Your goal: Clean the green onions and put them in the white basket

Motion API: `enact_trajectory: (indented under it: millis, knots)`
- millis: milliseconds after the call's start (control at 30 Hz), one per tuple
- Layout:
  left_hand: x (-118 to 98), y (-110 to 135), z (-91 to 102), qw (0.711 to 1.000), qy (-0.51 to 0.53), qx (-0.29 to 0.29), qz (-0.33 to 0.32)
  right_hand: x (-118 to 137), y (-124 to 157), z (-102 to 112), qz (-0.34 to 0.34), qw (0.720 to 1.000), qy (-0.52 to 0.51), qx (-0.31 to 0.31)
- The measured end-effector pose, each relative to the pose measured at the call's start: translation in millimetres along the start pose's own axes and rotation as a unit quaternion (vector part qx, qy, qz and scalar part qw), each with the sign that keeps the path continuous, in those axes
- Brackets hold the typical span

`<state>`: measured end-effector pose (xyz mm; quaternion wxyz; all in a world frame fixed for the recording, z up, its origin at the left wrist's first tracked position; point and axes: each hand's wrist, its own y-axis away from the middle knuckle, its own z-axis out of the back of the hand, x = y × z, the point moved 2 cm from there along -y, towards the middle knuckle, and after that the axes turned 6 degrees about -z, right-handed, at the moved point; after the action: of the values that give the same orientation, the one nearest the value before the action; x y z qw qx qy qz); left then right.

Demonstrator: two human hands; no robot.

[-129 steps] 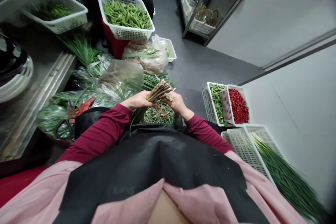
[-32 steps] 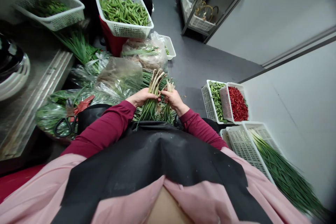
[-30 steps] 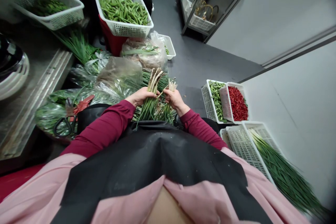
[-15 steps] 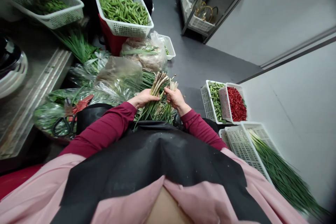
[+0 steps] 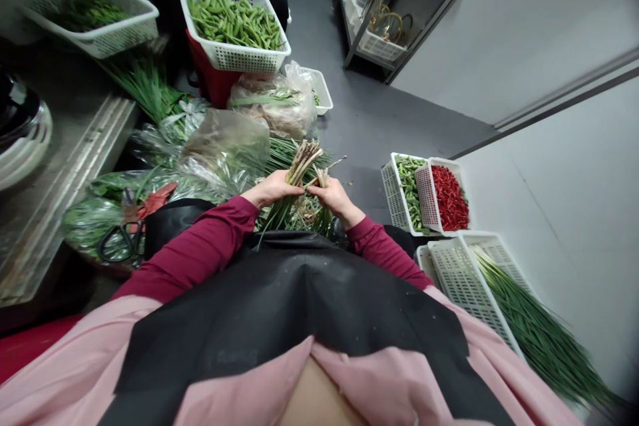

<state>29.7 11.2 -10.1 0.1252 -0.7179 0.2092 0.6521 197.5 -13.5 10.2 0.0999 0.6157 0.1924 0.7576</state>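
My left hand (image 5: 276, 188) is closed around a bunch of garlic chives (image 5: 304, 158), its brownish-white root ends pointing up and away and its green leaves hanging below. Close beside it, my right hand (image 5: 333, 197) grips a smaller bunch (image 5: 322, 178) with paler, whiter ends. One thin stalk (image 5: 337, 163) sticks out slantwise between the two bunches, near the right fingertips. Beneath my hands lie more green leaves and dry trimmings (image 5: 307, 212); my hands partly hide them.
Plastic bags of greens (image 5: 224, 146) lie left of my hands, with scissors (image 5: 120, 239) nearby. A basket of green peppers (image 5: 232, 60) stands ahead, a co-worker behind it. To the right are baskets of red chillies (image 5: 422, 190) and long chives (image 5: 529, 319).
A single stalk now stands out at a slant by my right fingers, which have shifted slightly left and down. The co-worker's hand has come further into view.
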Motion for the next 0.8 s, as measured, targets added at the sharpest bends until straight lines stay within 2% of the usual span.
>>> enact_trajectory:
  millis: [133,233,333,433,533,700,767,800]
  knots:
    - [-0.4,0.2,5.9,1.000,-0.028,0.014,0.002,2.0,2.2,24.7,-0.044,0.989,-0.139,-0.019]
    - [0.7,-0.4,13.5,0.999,-0.046,0.013,0.010,13.3,2.1,59.4,-0.045,0.965,-0.258,-0.026]
    - [1.1,-0.6,19.6,0.997,-0.069,0.015,0.009,25.8,0.8,96.0,-0.019,0.948,-0.310,-0.077]
    - [-0.5,0.4,22.7,0.996,-0.082,0.023,-0.002,32.2,-1.0,119.3,-0.007,0.944,-0.303,-0.126]
    - [-3.3,3.0,26.0,0.996,-0.089,0.029,-0.001,34.4,-1.8,134.4,-0.002,0.946,-0.287,-0.149]
    - [-5.7,8.4,39.6,0.991,-0.130,-0.021,0.022,36.5,5.9,166.0,0.040,0.947,-0.245,-0.202]
    - [-6.3,9.3,44.4,0.991,-0.122,-0.040,0.025,29.4,7.5,163.6,0.023,0.956,-0.220,-0.191]
    - [-6.7,9.3,45.9,0.993,-0.110,-0.047,0.024,22.9,6.4,155.9,0.006,0.964,-0.200,-0.175]
